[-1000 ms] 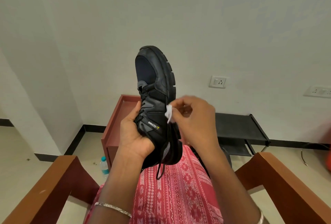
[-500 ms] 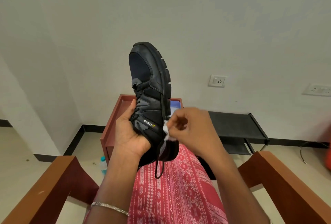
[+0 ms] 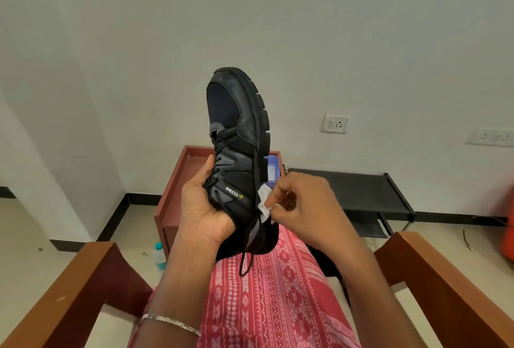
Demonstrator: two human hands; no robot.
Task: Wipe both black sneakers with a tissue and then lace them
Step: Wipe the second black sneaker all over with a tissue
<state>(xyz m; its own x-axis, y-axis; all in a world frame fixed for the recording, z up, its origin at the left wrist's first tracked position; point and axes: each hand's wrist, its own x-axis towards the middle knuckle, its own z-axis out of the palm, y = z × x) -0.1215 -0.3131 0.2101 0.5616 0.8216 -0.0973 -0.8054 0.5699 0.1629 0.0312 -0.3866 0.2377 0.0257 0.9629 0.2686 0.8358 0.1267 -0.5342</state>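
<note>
R hand (image 3: 303, 208) fingers (image 3: 283, 186) pinching tissue (image 3: 262, 203), wiping sneaker (image 3: 239, 130) side beside them; L hand (image 3: 203, 208) fingers gripping it. Likely pending: 2nd shoe, lacing.

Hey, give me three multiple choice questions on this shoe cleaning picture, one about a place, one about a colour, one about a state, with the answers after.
1. Where does the small water bottle stand?
A. on the floor beside the red-brown cabinet
B. on a black rack
C. on the lap

2. What colour is the tissue the right hand pinches?
A. pink
B. white
C. blue

3. How does the left hand hold the black sneaker?
A. toe up, a lace end hanging loose
B. toe down
C. flat on an armrest

Answers: 1 A, it stands by the cabinet's foot; 2 B, the wad at the fingertips is white; 3 A, the toe points up and the lace dangles below the heel.
</note>
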